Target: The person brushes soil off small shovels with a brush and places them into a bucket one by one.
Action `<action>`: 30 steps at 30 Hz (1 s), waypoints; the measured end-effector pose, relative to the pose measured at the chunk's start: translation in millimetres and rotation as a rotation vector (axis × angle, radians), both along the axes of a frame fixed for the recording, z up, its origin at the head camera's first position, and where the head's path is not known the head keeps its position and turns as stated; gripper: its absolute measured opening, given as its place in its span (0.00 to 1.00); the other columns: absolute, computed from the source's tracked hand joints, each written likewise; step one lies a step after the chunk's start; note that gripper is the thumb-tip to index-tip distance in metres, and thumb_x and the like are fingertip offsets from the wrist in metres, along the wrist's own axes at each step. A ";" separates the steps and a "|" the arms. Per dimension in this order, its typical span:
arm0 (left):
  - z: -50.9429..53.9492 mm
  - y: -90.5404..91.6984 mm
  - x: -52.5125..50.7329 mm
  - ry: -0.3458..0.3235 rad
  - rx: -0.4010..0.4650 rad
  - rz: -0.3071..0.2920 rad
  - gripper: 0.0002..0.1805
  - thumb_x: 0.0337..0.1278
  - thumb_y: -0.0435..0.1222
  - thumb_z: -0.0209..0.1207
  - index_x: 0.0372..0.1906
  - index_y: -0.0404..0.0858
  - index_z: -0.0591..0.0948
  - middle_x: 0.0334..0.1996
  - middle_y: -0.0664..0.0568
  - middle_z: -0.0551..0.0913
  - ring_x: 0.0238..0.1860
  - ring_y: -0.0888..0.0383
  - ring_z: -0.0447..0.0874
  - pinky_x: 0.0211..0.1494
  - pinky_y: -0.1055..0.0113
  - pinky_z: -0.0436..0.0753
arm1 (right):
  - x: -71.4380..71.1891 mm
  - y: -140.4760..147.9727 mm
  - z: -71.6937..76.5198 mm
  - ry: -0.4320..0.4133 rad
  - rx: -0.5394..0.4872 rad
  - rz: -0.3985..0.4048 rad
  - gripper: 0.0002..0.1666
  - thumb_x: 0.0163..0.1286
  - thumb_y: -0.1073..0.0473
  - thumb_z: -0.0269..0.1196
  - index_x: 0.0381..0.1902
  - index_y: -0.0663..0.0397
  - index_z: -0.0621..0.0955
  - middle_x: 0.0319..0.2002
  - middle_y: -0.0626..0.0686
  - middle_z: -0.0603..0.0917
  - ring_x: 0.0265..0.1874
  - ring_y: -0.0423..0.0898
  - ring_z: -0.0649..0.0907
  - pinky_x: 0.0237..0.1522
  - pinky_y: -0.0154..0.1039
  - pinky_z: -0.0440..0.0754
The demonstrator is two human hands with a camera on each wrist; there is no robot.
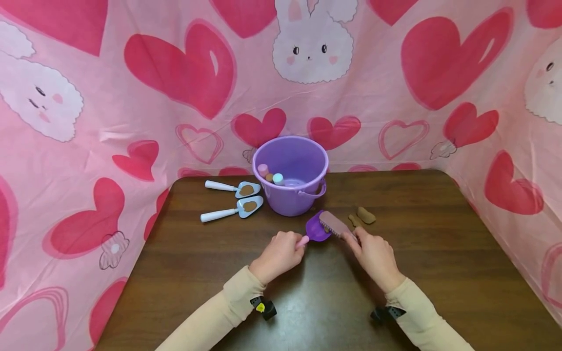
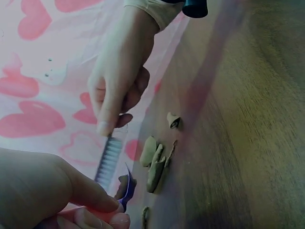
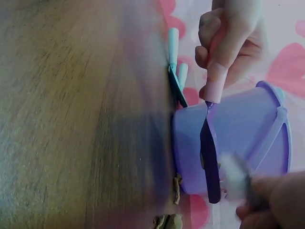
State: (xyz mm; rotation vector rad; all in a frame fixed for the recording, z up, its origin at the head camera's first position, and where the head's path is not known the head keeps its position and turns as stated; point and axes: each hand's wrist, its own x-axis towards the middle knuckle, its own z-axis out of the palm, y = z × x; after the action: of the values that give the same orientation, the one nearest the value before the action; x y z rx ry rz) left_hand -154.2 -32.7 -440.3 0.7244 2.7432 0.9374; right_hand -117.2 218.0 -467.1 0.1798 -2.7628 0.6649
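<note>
My left hand [image 1: 281, 253] grips the pink handle of a small purple shovel [image 1: 314, 230], which is held above the table in front of the bucket. A pink brush [image 1: 334, 224] is in my right hand [image 1: 376, 254], its bristles over the shovel's blade. Some brown material [image 2: 123, 187] lies on the blade in the left wrist view. Brown pieces [image 1: 366, 215] rest on the table beyond my right hand. In the right wrist view the brush [image 3: 234, 175] is blurred beside the shovel [image 3: 209, 160].
Behind the shovel stands a purple bucket [image 1: 290, 200] with pink, brown and light blue items inside. Two white-handled trowels [image 1: 219, 215] with brown patches on their blades lie left of it. Patterned pink cloth [image 1: 246, 97] hangs around the wooden table [image 1: 439, 253].
</note>
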 end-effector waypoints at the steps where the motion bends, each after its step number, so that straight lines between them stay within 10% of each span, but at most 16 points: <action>1: -0.5 0.0 0.0 0.002 0.000 0.001 0.17 0.67 0.32 0.64 0.20 0.42 0.75 0.15 0.59 0.65 0.19 0.61 0.68 0.27 0.66 0.73 | 0.0 -0.6 -0.5 0.004 0.002 0.029 0.18 0.74 0.49 0.67 0.28 0.49 0.75 0.15 0.43 0.64 0.14 0.43 0.67 0.17 0.40 0.63; 5: -0.6 0.2 0.0 -0.003 0.004 -0.005 0.17 0.67 0.32 0.64 0.21 0.42 0.75 0.16 0.58 0.66 0.19 0.61 0.68 0.27 0.67 0.73 | 0.3 -0.8 -1.7 -0.004 0.021 0.104 0.19 0.73 0.48 0.68 0.27 0.46 0.73 0.16 0.41 0.62 0.14 0.40 0.64 0.17 0.38 0.60; 24: 2.2 -1.7 0.0 0.031 0.003 -0.055 0.19 0.68 0.34 0.64 0.19 0.44 0.74 0.15 0.60 0.62 0.18 0.63 0.65 0.26 0.68 0.70 | -4.6 30.1 1.3 -0.023 0.028 -0.085 0.20 0.78 0.45 0.62 0.29 0.51 0.75 0.15 0.46 0.65 0.14 0.47 0.68 0.16 0.43 0.62; 30: 2.1 -0.7 -2.5 -0.012 -0.004 -0.040 0.16 0.67 0.33 0.64 0.21 0.43 0.77 0.15 0.59 0.64 0.18 0.62 0.66 0.26 0.69 0.70 | -5.6 21.0 -3.7 0.040 0.015 0.042 0.18 0.74 0.49 0.67 0.28 0.47 0.74 0.16 0.42 0.64 0.15 0.42 0.66 0.18 0.40 0.62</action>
State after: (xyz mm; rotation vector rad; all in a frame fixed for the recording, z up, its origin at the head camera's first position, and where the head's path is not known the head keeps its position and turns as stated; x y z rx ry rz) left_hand -156.7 -33.5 -438.2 0.7672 2.7091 0.9245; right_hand -122.8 239.0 -470.8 0.2515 -2.7333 0.6449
